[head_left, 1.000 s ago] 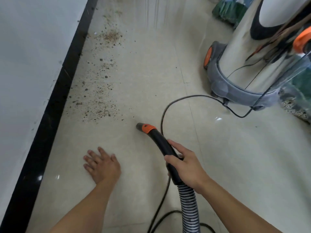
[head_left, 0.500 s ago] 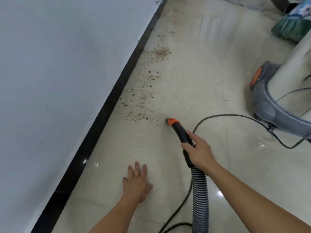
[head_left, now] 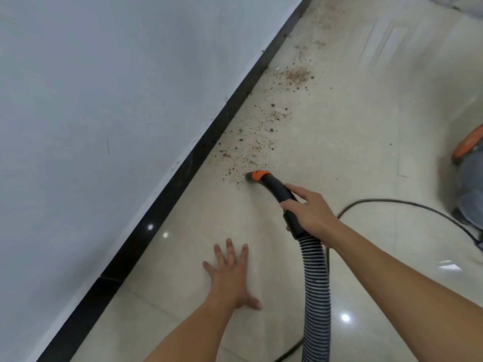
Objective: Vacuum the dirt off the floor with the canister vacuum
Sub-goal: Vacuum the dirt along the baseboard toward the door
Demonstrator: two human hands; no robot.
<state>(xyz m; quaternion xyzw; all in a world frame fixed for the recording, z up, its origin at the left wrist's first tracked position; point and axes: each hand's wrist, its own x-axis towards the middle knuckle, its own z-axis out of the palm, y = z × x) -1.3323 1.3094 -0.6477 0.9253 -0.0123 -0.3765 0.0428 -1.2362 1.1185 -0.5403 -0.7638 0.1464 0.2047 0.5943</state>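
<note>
Brown dirt [head_left: 257, 142] lies scattered on the beige tile floor along the black baseboard, with a denser patch [head_left: 296, 75] farther back. My right hand [head_left: 309, 212] grips the black hose handle [head_left: 281, 194], whose orange-ringed nozzle tip [head_left: 254, 176] touches the near edge of the dirt. The ribbed grey hose [head_left: 316, 288] runs down out of view. My left hand [head_left: 231, 273] rests flat on the floor, fingers spread, below the nozzle. The canister vacuum [head_left: 470, 178] shows only as a grey base with an orange part at the right edge.
A white wall [head_left: 104, 113] with a black baseboard [head_left: 183, 176] runs diagonally on the left. A black power cord [head_left: 392, 202] curves across the floor from behind my right wrist toward the canister. Bare tile floor [head_left: 366, 126] lies between the dirt and the canister.
The nozzle has moved forward and left into the near edge of the dirt. My view has swung left, so the canister has slid to the right edge. My left hand stays flat on the floor.
</note>
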